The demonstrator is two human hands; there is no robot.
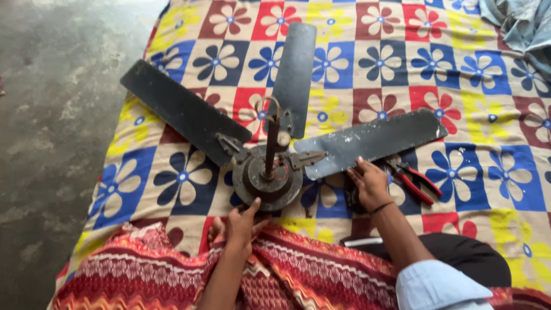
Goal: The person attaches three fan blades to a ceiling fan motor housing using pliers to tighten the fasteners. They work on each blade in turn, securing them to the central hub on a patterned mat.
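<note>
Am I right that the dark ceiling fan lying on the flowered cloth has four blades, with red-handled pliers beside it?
Not quite: the head view shows three blades on the dark metal ceiling fan, not four. It does lie on the flowered patchwork cloth, with the red-handled pliers beside it.

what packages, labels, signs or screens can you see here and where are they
None in view. The scene holds only a dark ceiling fan on a flowered cloth, red-handled pliers by the right hand, and the left hand at the fan's hub; none shows a label clearly.
</note>
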